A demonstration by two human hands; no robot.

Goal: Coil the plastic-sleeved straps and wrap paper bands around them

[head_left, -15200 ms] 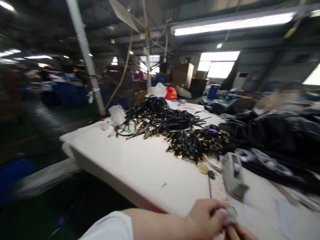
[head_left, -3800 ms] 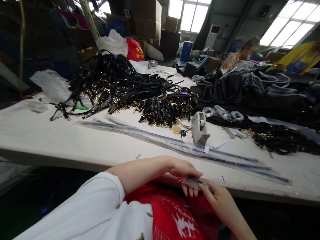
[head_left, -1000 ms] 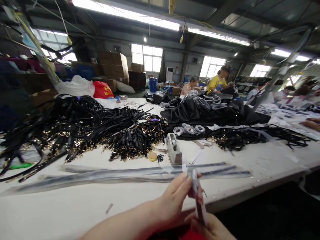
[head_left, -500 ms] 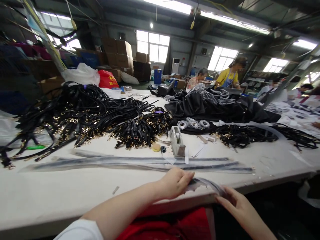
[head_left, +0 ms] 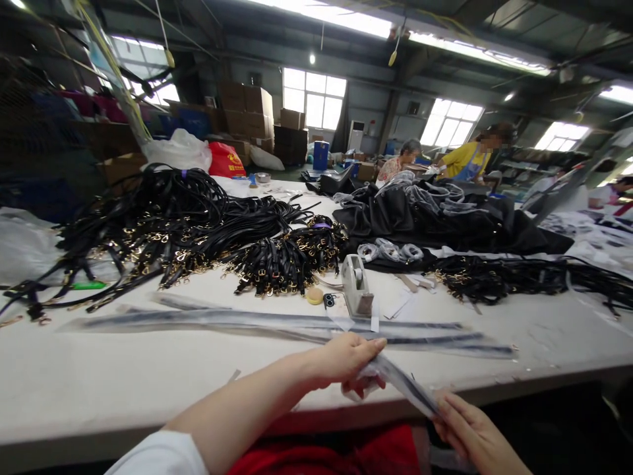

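Note:
A black strap in a clear plastic sleeve (head_left: 406, 382) stretches between my two hands at the table's front edge. My left hand (head_left: 349, 361) is closed around one end, with loose crinkled plastic under its fingers. Lower and to the right, my right hand (head_left: 462, 422) pinches the other end. Just beyond my hands, more sleeved straps (head_left: 277, 323) lie lengthwise across the white table (head_left: 148, 376). A tape dispenser (head_left: 357, 287) stands behind them, beside a phone (head_left: 336, 305) and a yellow tape roll (head_left: 314, 295).
Black straps with gold clasps (head_left: 188, 218) are heaped at the left, with a smaller bundle (head_left: 274, 264) in the middle. Black bags (head_left: 420, 211) with grey-wrapped handles are piled at the back right. More straps (head_left: 494, 277) lie at the right. Other people work farther back.
The sleeved strap, bowed upward before, is now pulled straighter and slopes down to the right. My right hand has moved lower. The view has shifted slightly left.

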